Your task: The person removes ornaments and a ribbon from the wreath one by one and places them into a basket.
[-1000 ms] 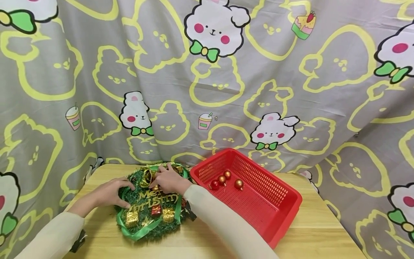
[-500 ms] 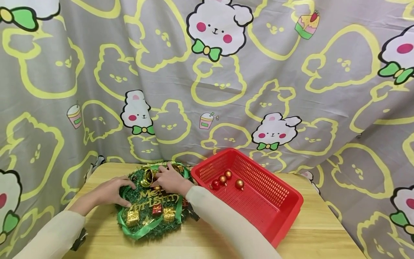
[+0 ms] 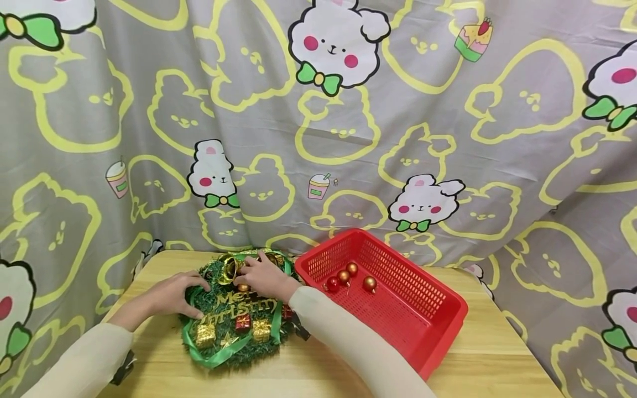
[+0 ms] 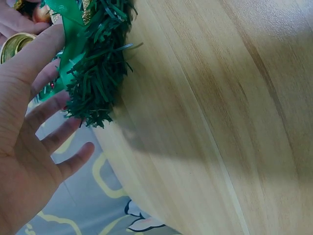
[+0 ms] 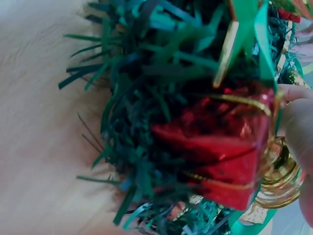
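A green tinsel wreath [image 3: 249,356] lies on the table, dressed with gold "Merry Christmas" lettering [image 3: 234,298], green ribbon [image 3: 214,359] and gift-box ornaments [image 3: 261,330]. My left hand [image 3: 169,293] spans the wreath's left edge; in the left wrist view its fingers are extended against the tinsel [image 4: 98,73]. My right hand [image 3: 267,279] reaches in among the ornaments at the top, between a gold bell [image 3: 228,269] and a gold ball [image 3: 243,287]. What its fingertips hold, if anything, is hidden. A red gift box [image 5: 220,156] fills the right wrist view.
Right of the wreath stands a red plastic basket [image 3: 413,354], its corner close to the wreath. Several small balls, gold [image 3: 369,283] and red [image 3: 332,284], lie inside. The right forearm passes over the basket's near side. Behind the wooden table [image 3: 502,342] hangs a patterned curtain [image 3: 343,138].
Near the bell, my right fingers have shifted slightly, and more of the gold ball below them shows. The left hand keeps its place on the wreath. The head view has drifted a little.
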A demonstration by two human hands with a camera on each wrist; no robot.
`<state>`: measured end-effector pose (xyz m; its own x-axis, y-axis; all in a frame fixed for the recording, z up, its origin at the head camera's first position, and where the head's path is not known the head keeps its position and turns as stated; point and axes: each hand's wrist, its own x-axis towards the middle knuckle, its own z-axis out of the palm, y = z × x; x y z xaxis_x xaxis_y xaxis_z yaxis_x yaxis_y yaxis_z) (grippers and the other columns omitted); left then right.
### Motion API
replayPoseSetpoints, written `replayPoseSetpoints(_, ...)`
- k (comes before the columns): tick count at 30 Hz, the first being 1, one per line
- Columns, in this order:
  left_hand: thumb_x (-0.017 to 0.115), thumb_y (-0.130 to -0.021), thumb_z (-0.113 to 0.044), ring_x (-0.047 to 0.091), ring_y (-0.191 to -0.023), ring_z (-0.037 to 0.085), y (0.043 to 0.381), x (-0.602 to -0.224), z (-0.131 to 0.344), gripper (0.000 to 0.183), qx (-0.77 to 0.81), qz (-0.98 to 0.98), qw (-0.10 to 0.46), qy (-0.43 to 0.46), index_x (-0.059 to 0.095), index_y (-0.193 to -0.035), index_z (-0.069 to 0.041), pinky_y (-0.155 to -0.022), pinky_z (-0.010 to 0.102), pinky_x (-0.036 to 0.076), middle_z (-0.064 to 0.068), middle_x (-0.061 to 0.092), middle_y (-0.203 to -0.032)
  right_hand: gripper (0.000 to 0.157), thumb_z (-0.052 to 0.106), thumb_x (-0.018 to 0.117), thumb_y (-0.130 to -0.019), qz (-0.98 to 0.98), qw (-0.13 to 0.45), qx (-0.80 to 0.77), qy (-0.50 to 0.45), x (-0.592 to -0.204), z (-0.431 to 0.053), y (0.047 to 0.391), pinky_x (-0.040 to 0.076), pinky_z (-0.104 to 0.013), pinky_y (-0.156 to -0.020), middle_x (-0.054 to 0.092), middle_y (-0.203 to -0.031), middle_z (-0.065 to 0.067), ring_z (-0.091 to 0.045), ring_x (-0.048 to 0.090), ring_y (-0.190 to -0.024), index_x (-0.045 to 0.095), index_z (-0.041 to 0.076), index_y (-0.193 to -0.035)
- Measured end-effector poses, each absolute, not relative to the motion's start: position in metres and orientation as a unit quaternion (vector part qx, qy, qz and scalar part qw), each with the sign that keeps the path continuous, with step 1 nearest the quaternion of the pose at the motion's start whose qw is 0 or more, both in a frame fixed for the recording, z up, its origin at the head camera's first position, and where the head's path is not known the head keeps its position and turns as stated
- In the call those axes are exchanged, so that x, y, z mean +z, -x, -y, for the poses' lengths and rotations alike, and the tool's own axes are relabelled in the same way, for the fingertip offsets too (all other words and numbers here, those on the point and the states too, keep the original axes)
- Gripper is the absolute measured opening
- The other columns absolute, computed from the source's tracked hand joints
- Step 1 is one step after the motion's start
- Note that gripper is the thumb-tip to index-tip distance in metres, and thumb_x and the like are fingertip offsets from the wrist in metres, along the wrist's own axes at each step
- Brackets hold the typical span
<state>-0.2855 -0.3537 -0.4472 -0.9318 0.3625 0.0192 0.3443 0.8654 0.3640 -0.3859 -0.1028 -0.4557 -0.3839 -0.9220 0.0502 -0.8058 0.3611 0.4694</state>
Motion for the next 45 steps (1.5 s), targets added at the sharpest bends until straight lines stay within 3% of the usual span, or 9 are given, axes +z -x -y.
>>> replayPoseSetpoints(5, 0.092, -0.068, -0.05, 0.059, -0.119, 0.049, 0.287, -0.448, 0.353, 0.06, 0.178, -0.966, 0.019, -0.189, 0.071, -0.114, -0.018, -0.091, 0.063, 0.054, 0.021, 0.06, -0.131, 0.042, 0.02, 0.068, -0.1, 0.815, 0.148, -0.151, -0.539, -0.456, 0.099, 0.39, 0.038, -0.049, -0.12, 0.066, -0.129, 0.02, -0.008, 0.052, -0.119, 0.062, 0.04, -0.137)
replayPoseSetpoints(19, 0.092, -0.068, -0.051, 0.058, -0.12, 0.051, 0.286, -0.449, 0.353, 0.061, 0.176, -0.966, 0.023, -0.187, 0.071, -0.115, -0.018, -0.091, 0.064, 0.053, 0.024, 0.059, -0.134, 0.037, 0.028, 0.073, -0.096, 0.792, 0.172, -0.124, -0.573, -0.449, 0.092, 0.392, 0.041, -0.032, -0.1, 0.07, -0.125, 0.017, -0.006, 0.06, -0.116, 0.066, 0.033, -0.132)
replayPoseSetpoints(33, 0.092, -0.068, -0.048, 0.059, -0.119, 0.051, 0.284, -0.45, 0.352, 0.061, 0.184, -0.964, 0.018, -0.191, 0.072, -0.115, -0.015, -0.094, 0.066, 0.052, 0.024, 0.06, -0.131, 0.038, 0.037, 0.075, -0.094, 0.788, 0.171, -0.119, -0.58, -0.431, 0.088, 0.38, 0.045, -0.03, -0.103, 0.072, -0.124, 0.016, -0.008, 0.06, -0.114, 0.067, 0.032, -0.131)
replayPoseSetpoints(45, 0.092, -0.068, -0.049, 0.059, -0.118, 0.053, 0.284, -0.45, 0.353, 0.062, 0.185, -0.964, 0.012, -0.193, 0.072, -0.115, -0.014, -0.094, 0.067, 0.051, 0.027, 0.06, -0.132, 0.037, 0.028, 0.078, -0.092, 0.793, 0.16, -0.054, -0.585, -0.415, 0.072, 0.37, 0.049, -0.028, -0.107, 0.074, -0.121, 0.011, -0.01, 0.063, -0.116, 0.07, 0.026, -0.129)
